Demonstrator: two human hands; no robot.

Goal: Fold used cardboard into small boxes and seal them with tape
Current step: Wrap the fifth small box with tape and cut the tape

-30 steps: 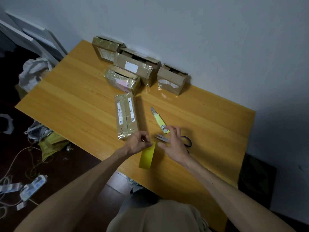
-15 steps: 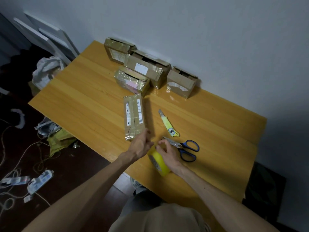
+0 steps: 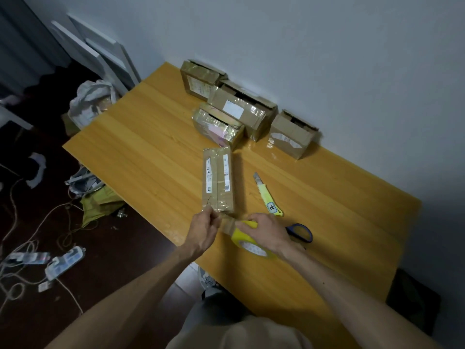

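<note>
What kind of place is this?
Probably a room in a home: a wooden table against a plain wall, taped cardboard boxes on it, and power strips with cables on the floor.

Power strip (image 3: 65, 262), white bag (image 3: 90, 100), leaning boards (image 3: 100, 59)

**Hands cover the scissors and part of the tape**

The right hand (image 3: 266, 235) hides the blades of the scissors (image 3: 299, 233); only 1 blue handle loop shows. It also covers the top of the tape roll (image 3: 247, 245). The fingers (image 3: 213, 219) of the left hand (image 3: 202, 233) curl out of sight where they pinch the tape strip (image 3: 226, 224). Print on the 2 labels of the long box (image 3: 217, 182) is too small to read. The tabletop (image 3: 141, 157) loses its near corner behind the right forearm.
</note>
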